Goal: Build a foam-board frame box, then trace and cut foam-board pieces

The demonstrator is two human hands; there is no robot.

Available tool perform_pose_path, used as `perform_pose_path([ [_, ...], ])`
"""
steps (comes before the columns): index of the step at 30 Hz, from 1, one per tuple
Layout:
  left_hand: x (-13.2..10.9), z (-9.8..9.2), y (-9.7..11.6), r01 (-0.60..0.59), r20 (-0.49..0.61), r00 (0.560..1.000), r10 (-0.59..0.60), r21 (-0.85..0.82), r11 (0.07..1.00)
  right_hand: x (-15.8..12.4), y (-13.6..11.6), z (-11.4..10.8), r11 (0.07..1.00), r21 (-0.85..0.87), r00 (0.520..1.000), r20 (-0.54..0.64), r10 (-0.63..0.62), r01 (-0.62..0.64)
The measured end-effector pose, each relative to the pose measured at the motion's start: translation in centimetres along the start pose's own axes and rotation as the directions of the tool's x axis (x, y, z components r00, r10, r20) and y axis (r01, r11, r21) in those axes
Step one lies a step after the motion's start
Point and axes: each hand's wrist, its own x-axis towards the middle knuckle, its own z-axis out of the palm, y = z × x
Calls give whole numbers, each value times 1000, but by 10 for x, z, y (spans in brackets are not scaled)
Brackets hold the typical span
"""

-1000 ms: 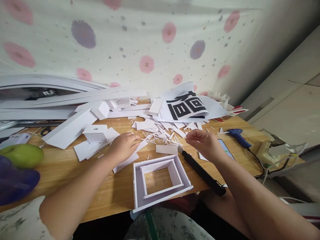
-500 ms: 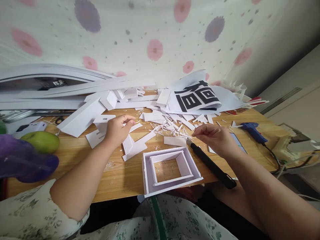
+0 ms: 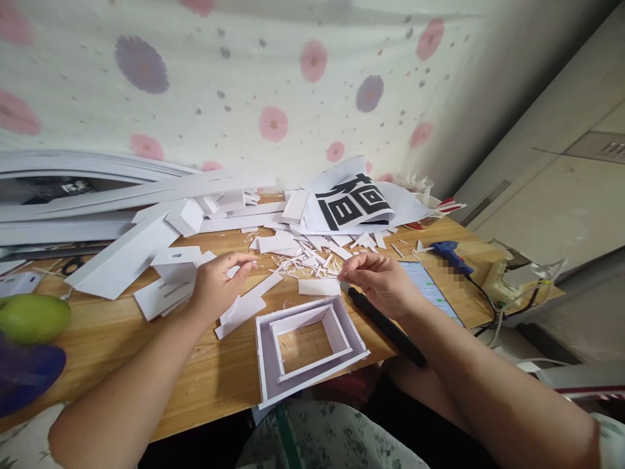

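My left hand [image 3: 219,285] hovers above the white offcuts left of the frame, thumb and fingertips pinched together. Whatever sits in that pinch, if anything, is too small to make out. Over the right side of the scrap heap, my right hand [image 3: 378,279] is also closed in a pinch, its fingertips hiding what they may hold. Below and between both hands lies a white board frame [image 3: 263,368], a rectangular tray shape with a smaller open rectangle standing inside. A black-handled cutter [image 3: 383,319] rests under my right hand, blade end toward the scraps.
White scraps [image 3: 317,257] litter the table's middle. Behind them are long white strips [image 3: 141,192] and a printed paper sheet [image 3: 354,202]. A lit phone [image 3: 430,290], a blue glue gun [image 3: 452,255] and a power strip [image 3: 502,280] lie right; a green fruit [image 3: 34,316] lies left.
My view has turned to the right, so the table's contents sit further left in the picture. More of the phone shows. Both hands stay raised and pinched.
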Motion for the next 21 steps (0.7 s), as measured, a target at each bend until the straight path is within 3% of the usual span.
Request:
perform_pose_path([
  [3,-1,5,18,-30,23,999,31,-51,998,-7,1,9,987,139,997,36,74,-78],
  [6,0,12,47,-77,149,983,105,-181,980,-13,3,15,968,229,992,87,87,-105],
  [11,3,31,87,113,335,942,20,-373,921,-19,3,20,961,257,983,173,58,-102],
  [16,3,42,89,280,377,922,-90,-487,827,-20,6,20,985,169,979,202,-9,-26],
  [21,2,42,76,368,432,895,-110,-577,729,-21,6,17,964,-125,927,328,-182,233],
])
